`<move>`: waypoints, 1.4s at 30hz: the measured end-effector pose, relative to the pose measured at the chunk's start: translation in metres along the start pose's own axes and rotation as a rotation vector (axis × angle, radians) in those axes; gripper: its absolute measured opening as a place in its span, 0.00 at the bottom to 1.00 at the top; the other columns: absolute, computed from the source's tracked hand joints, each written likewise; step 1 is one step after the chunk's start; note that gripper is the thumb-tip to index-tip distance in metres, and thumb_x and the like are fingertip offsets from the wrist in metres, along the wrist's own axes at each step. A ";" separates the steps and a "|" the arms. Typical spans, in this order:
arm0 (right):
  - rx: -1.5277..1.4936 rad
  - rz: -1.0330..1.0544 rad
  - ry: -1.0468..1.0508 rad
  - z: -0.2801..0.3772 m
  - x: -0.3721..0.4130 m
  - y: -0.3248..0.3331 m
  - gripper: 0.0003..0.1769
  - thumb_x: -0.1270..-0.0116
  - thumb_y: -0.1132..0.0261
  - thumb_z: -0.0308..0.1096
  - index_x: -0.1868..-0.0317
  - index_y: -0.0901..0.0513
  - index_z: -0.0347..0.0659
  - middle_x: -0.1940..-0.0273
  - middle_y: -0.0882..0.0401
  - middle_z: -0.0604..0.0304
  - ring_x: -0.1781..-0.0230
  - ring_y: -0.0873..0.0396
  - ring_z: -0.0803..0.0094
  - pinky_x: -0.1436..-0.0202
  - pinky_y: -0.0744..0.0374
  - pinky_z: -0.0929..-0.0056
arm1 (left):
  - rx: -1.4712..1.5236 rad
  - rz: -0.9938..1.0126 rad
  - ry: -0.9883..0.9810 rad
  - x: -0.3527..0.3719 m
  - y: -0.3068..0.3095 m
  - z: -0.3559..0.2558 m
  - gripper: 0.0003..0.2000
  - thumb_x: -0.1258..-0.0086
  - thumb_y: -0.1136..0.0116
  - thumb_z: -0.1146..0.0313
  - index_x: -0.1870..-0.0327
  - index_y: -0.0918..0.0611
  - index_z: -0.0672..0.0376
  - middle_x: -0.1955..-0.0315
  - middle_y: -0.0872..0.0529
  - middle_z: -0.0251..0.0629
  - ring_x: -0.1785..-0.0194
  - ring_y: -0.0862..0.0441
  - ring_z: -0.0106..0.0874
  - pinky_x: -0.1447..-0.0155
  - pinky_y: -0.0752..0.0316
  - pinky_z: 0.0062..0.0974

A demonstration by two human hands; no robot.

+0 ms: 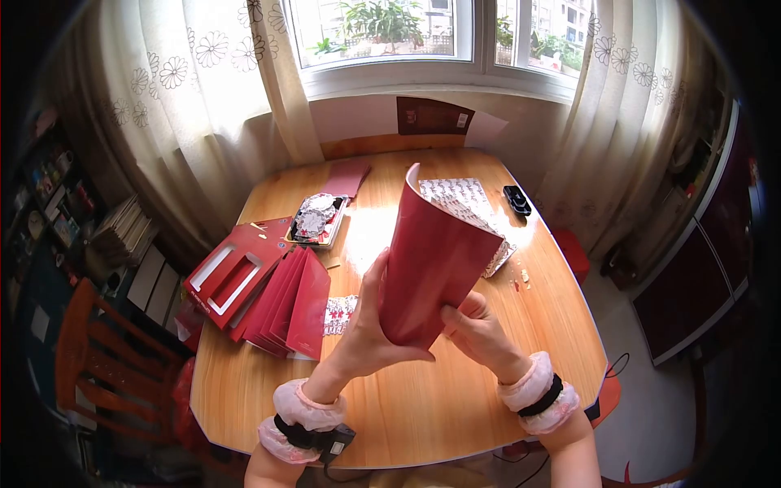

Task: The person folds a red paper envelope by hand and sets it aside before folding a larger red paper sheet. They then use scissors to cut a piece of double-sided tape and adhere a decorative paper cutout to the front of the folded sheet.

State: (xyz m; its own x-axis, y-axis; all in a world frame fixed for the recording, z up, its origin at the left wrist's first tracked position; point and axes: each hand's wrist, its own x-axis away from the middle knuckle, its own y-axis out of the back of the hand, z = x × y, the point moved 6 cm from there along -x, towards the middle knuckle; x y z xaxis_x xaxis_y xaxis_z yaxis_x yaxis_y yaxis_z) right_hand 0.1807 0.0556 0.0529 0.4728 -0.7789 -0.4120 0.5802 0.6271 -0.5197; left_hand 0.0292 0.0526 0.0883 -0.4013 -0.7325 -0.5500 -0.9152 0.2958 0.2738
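Observation:
Over the middle of the table I hold a red cardboard sheet (439, 252) upright and bent into a curve, its top edge curling over. My left hand (362, 337) grips its left side and lower end, thumb stretched along the bottom. At the lower right edge, my right hand (484, 333) pinches the sheet between thumb and curled fingers. Just left of my left hand stand several red cardboard panels (297, 305), fanned out. A small patterned paper (340, 315) shows beside them, partly covered by my left hand. Behind the held sheet lies a white sheet with dark print (460, 191), partly hidden.
A red cardboard piece with cut-out slots (236, 272) lies at the table's left. Behind it sits a tray with crumpled foil-like pieces (319, 220), near a dull pink sheet (346, 178). A black object (517, 201) and small crumbs (525, 279) lie at right. A wooden chair (114, 366) stands left.

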 end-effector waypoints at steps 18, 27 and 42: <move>0.261 0.053 -0.104 -0.003 -0.011 -0.027 0.23 0.20 0.46 0.38 0.34 0.27 0.31 0.45 0.20 0.61 0.47 0.23 0.78 0.42 0.23 0.76 | 0.774 -0.386 0.283 0.029 -0.020 0.049 0.26 0.34 0.33 0.70 0.37 0.32 0.59 0.50 0.20 0.34 0.46 0.20 0.26 0.41 0.22 0.27; 0.224 -0.039 -0.177 -0.018 -0.012 -0.015 0.21 0.21 0.45 0.39 0.38 0.23 0.30 0.52 0.17 0.62 0.52 0.21 0.78 0.47 0.20 0.77 | 1.030 -0.335 0.379 0.031 -0.033 0.053 0.20 0.27 0.39 0.59 0.40 0.28 0.59 0.50 0.21 0.32 0.44 0.22 0.24 0.38 0.25 0.27; 0.246 -0.162 -0.188 -0.027 -0.010 -0.004 0.21 0.23 0.42 0.37 0.38 0.24 0.31 0.49 0.17 0.60 0.52 0.19 0.78 0.51 0.20 0.77 | 1.152 -0.357 0.479 0.038 -0.040 0.065 0.22 0.26 0.40 0.59 0.37 0.30 0.57 0.47 0.22 0.31 0.43 0.23 0.22 0.38 0.25 0.25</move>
State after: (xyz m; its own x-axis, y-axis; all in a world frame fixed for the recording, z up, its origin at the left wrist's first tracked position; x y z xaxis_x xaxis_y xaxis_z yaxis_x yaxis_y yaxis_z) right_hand 0.1557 0.0611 0.0389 0.4620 -0.8680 -0.1820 0.7893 0.4960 -0.3620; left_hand 0.0483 0.0530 0.0048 -0.2951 -0.9541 -0.0509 -0.5698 0.2184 -0.7922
